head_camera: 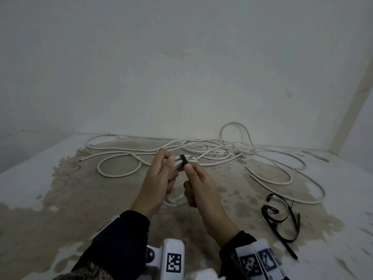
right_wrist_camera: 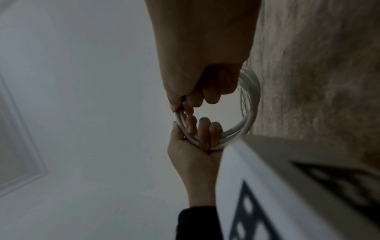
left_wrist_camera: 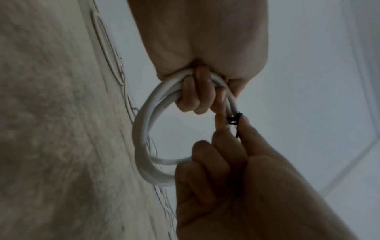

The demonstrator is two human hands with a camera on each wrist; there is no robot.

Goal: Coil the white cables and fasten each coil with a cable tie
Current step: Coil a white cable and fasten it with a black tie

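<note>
A small coil of white cable (left_wrist_camera: 144, 138) hangs in the air between both hands, above the floor. My left hand (head_camera: 161, 174) grips the coil's top strands, fingers curled round them (left_wrist_camera: 195, 97). A black cable tie (head_camera: 184, 160) wraps the strands just right of that grip. My right hand (head_camera: 194, 184) pinches the tie's tail between thumb and forefinger, right below the tie's head (left_wrist_camera: 234, 119). In the right wrist view the coil (right_wrist_camera: 248, 116) loops between both hands and the tie (right_wrist_camera: 182, 102) is mostly hidden by my fingers.
Several loose white cables (head_camera: 201, 152) sprawl over the stained floor (head_camera: 80, 209) beyond my hands, reaching the wall. A bundle of spare black cable ties (head_camera: 280, 217) lies on the floor to my right.
</note>
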